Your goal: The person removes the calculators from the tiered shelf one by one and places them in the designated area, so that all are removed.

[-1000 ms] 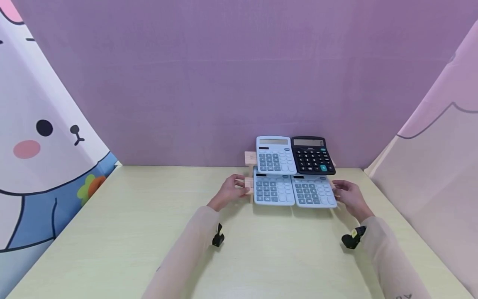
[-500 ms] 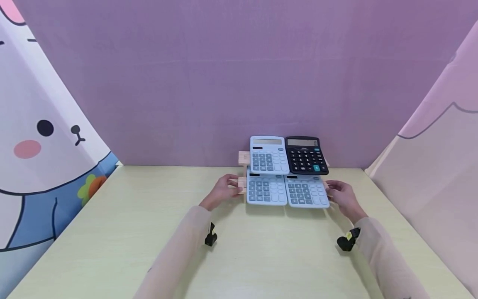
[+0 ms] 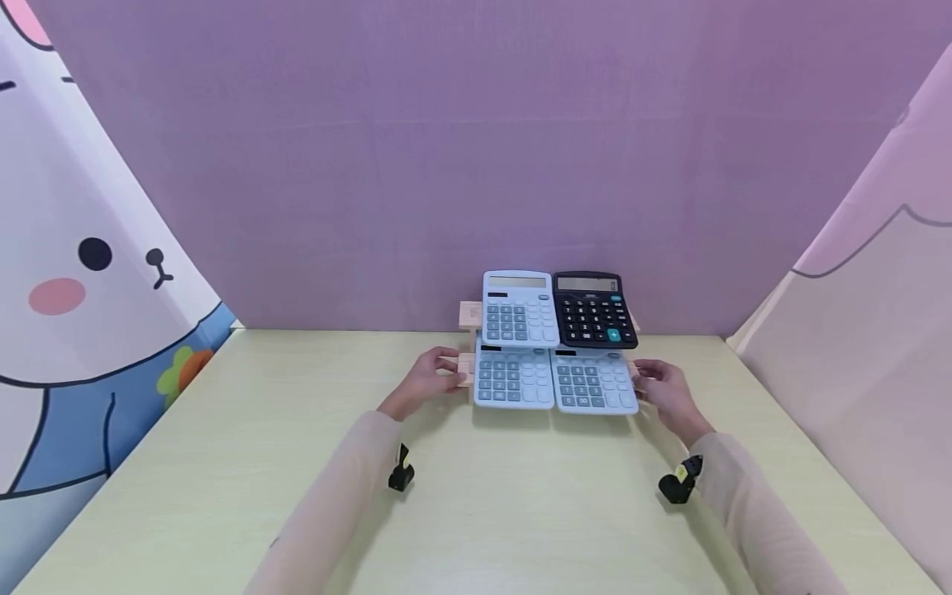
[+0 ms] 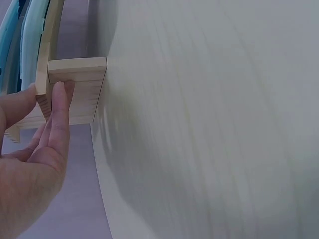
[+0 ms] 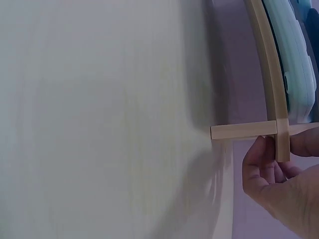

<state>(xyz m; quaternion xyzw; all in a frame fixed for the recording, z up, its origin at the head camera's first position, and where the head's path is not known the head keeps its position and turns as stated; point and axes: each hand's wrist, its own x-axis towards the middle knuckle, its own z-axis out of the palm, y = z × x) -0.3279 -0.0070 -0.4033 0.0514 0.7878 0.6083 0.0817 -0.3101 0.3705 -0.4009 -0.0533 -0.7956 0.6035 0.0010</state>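
Note:
A two-tier wooden rack [image 3: 470,315] carries two calculators on each tier. Up top are a light blue calculator [image 3: 521,307] and a black calculator [image 3: 595,310]; below sit two more light blue ones, the lower left calculator [image 3: 513,377] and lower right calculator [image 3: 593,383]. My left hand [image 3: 426,380] pinches the left end of the lower shelf [image 4: 46,74], thumb above and fingers beneath, as the left wrist view shows. At the other end, my right hand [image 3: 669,397] grips the shelf's protruding right tip [image 5: 282,144] between thumb and fingers.
The rack stands near the back of a pale wooden table [image 3: 476,512], close to a purple backdrop [image 3: 446,165]. A cartoon-print cloth [image 3: 97,355] borders the left side and a pink-and-white cloth [image 3: 863,347] the right. Small black cameras hang at both wrists.
Both hands have shifted left together, carrying the rack and its calculators along the table's back edge. Their grip on the lower shelf looks the same throughout.

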